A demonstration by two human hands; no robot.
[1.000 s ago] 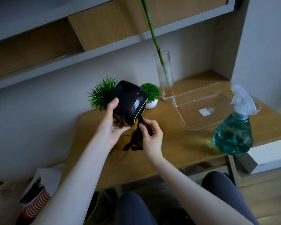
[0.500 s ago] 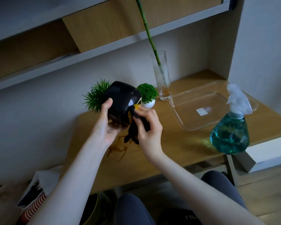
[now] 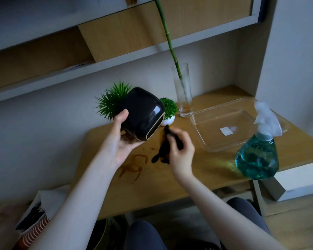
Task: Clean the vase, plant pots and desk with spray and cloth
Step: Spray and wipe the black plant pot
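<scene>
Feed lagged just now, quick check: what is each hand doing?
Left hand: holds the tilted black plant pot above the desk.
Right hand: grips the dark cloth, just off the pot.

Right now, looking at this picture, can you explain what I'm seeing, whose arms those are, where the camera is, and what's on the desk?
There is no machine: a seated person wears a camera on the head, looking down at their own arms. The left hand holds a tilted black plant pot above the wooden desk. The right hand grips a dark cloth just beside it. On the desk stand a small white-potted plant, a glass vase with a green stem, a clear tray and a blue spray bottle. Brown stains mark the wood.
</scene>
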